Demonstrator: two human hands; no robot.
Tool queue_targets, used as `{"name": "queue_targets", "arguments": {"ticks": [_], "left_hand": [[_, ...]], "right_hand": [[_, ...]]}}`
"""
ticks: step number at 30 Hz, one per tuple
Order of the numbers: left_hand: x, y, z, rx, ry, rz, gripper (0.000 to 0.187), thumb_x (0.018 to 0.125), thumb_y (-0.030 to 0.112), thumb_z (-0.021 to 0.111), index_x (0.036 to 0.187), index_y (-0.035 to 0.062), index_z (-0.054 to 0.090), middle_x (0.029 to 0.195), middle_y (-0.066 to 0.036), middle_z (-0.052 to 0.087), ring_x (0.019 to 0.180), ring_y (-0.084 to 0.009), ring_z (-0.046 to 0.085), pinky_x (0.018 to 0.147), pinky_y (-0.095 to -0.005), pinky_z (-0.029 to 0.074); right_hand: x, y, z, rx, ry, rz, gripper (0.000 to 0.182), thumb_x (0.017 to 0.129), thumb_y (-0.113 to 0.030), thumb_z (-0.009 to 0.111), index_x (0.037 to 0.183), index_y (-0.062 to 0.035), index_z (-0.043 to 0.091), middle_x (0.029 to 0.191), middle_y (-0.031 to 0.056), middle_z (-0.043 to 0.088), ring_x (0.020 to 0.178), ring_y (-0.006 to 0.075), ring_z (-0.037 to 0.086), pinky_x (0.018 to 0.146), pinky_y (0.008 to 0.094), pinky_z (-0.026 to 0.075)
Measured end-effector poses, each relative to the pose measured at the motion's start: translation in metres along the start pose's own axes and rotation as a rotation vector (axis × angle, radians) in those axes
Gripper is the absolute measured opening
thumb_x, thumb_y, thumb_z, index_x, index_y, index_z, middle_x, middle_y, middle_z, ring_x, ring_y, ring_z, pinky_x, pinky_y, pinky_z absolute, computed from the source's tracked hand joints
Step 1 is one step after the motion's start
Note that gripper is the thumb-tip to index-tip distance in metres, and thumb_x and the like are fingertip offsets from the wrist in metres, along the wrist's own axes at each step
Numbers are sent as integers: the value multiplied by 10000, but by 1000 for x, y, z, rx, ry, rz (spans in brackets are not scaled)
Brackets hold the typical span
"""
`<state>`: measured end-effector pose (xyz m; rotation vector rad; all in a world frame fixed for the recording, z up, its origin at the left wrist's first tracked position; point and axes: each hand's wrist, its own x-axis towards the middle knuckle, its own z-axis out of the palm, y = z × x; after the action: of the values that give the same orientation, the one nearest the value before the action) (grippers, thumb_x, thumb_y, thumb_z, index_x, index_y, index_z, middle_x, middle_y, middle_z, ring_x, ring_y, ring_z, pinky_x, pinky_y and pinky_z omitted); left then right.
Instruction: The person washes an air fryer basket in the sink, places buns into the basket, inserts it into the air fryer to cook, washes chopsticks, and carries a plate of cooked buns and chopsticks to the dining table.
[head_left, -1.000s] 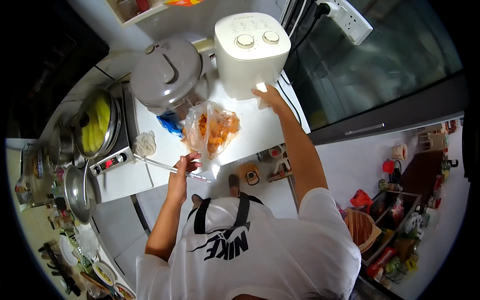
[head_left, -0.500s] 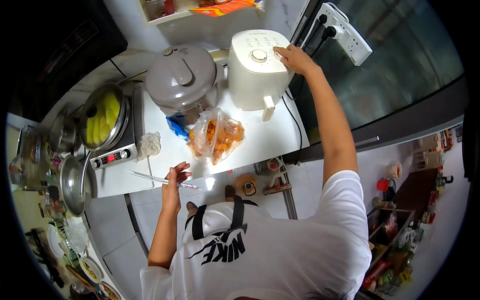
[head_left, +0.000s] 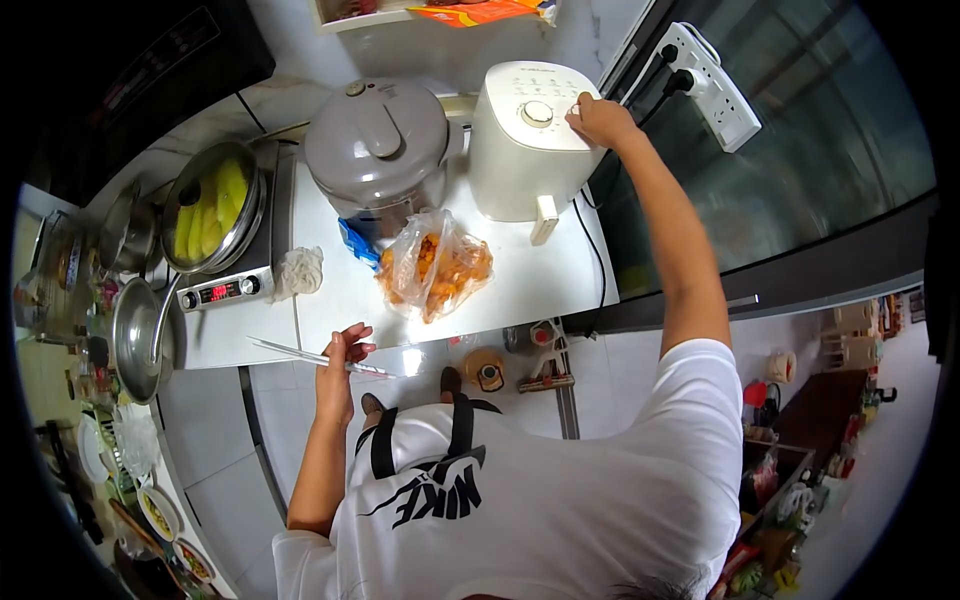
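Observation:
My left hand [head_left: 338, 368] is closed round a pair of chopsticks [head_left: 284, 349], held in front of the counter's edge. A white air fryer [head_left: 522, 176] stands on the counter, with a round dial [head_left: 537, 114] on its sloping top and a handle [head_left: 545, 220] in front. My right hand [head_left: 604, 122] is at the top's right side, fingers closed on the second knob, which they mostly cover. Left of the fryer is a grey lidded pressure cooker [head_left: 375, 150]. Before it lies a clear plastic bag [head_left: 436, 265] of orange-coated food pieces, beside a blue packet [head_left: 358, 245].
A lidded pan [head_left: 213, 208] with yellow-green food sits on an induction cooker [head_left: 225, 291] at left. A crumpled cloth [head_left: 298, 272] lies beside it. A power strip [head_left: 707, 88] hangs on the dark glass at right; a black cord [head_left: 597, 260] runs down the counter.
My right hand has gone from an outstretched finger on the knob to fingers bent round it. My left hand still holds the chopsticks. The whole view has shifted slightly.

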<state>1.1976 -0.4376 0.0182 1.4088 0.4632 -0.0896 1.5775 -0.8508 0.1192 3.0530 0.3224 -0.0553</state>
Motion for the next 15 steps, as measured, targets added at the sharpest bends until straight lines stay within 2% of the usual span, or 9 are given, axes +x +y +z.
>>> {"name": "queue_targets", "arguments": {"ticks": [2,4,5,6,8,10,12,13,15], "left_hand": [[0,-1,1,-3,-17,1,561,994,488,360,1188,10,580,1121,-102,642,913,-158,588,880,-324,433],[-1,-5,-2,-18,-26,0,535,1000,463,365,1184,15,591,1123,-84,643,905,-143,574,871,-319,439],[-1,-9,-4,-24,-40,-23,564,993,494,353,1200,24,585,1131,-84,643,922,-149,580,881,-314,424],[-2,-9,-4,-32,-36,-47,594,985,525,340,1217,33,579,1139,-85,642,938,-156,586,891,-309,409],[-11,4,0,-29,9,-72,600,983,531,340,1210,34,586,1140,-83,643,938,-151,578,890,-300,404],[-11,0,-7,-64,-16,-19,585,986,518,349,1205,31,590,1138,-78,644,926,-148,566,895,-303,414],[-8,-11,-19,-101,-24,11,564,992,497,360,1208,28,587,1138,-75,643,916,-144,554,900,-305,429],[-10,-9,-22,-110,-5,11,555,994,487,365,1211,25,584,1138,-75,643,917,-143,552,902,-305,434],[-14,-9,-29,-140,26,0,552,997,479,370,1217,17,578,1134,-75,642,914,-139,555,885,-302,449]], "right_hand": [[-5,-12,4,-38,103,121,604,880,-503,491,1164,26,553,1005,251,658,939,391,644,833,460,499],[-8,-21,-1,55,114,252,605,856,-518,500,1080,27,636,1054,249,650,987,385,637,855,452,501],[-9,-32,2,39,138,363,501,866,-426,501,1073,1,659,1095,203,655,1020,360,637,871,462,500],[-14,-41,0,57,164,383,490,873,-424,506,1069,-3,661,1122,198,647,1025,351,638,854,470,507],[-8,-38,16,-16,232,418,576,886,-535,485,1111,-27,635,1111,216,644,1026,351,638,841,451,518],[-15,-38,4,34,148,394,668,872,-604,464,1155,-13,599,1137,236,628,1068,377,613,872,470,495],[-8,-26,12,-85,143,328,721,887,-623,395,1282,-30,505,1146,245,621,1084,388,600,914,477,464],[-16,-32,3,-124,81,284,680,901,-611,370,1309,-80,488,1156,262,606,1087,402,589,909,486,461],[-23,-25,4,-70,126,104,551,921,-513,405,1309,-128,479,1137,284,595,1057,434,578,870,511,461]]}}
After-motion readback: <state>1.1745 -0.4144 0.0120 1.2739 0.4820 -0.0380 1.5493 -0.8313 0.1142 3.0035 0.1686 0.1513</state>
